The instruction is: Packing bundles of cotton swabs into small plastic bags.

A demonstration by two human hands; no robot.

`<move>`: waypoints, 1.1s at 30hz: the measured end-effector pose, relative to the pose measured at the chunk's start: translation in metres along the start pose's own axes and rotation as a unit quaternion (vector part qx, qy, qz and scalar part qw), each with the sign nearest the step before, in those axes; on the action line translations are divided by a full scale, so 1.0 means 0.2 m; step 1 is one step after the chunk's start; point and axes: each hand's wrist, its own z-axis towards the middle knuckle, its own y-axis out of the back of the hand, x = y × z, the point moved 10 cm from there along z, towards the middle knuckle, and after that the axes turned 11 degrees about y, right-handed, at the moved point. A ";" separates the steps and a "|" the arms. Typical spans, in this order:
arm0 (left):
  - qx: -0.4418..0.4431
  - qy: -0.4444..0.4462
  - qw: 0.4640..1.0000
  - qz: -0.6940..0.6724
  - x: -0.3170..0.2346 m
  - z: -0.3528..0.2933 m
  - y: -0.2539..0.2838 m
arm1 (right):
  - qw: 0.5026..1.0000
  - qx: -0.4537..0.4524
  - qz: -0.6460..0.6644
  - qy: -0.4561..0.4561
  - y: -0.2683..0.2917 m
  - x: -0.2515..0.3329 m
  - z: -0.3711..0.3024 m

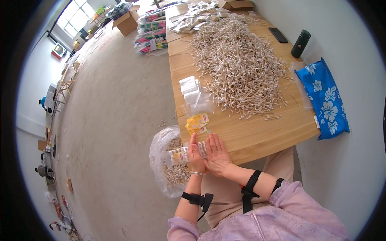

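At the table's near left corner, a clear packet of cotton swabs (178,156) with a yellow card inside lies partly past the edge. My left hand (196,157) rests on its side against this packet, fingers stretched out. Right beside it, my right hand (218,156) lies flat with its fingers extended. A row of cotton swabs (202,149) shows between the two hands; where the row ends under them is hidden. Just beyond my fingertips are several yellow cards (197,123), and farther off a stack of clear plastic bags (195,94).
A large heap of loose cotton swabs (241,64) covers the table (277,130), with filled packets (197,18) behind. Below the left edge stands a clear bag of swabs (159,160). A phone (278,35), dark bottle (300,43) and blue flowered pack (326,98) line the right side.
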 end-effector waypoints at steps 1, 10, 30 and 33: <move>0.000 -0.001 1.000 0.005 0.00 -0.01 -0.01 | 1.000 0.000 0.000 0.003 0.00 0.00 0.00; -0.003 -0.015 0.999 0.049 0.01 -0.02 -0.01 | 0.999 -0.005 0.032 0.034 0.00 0.02 -0.03; -0.008 -0.040 0.987 0.153 -0.03 -0.01 0.02 | 1.000 0.002 0.020 0.012 -0.02 0.05 0.00; -0.010 -0.045 0.984 0.170 -0.04 -0.01 0.04 | 1.000 0.009 0.009 0.019 -0.03 0.07 0.01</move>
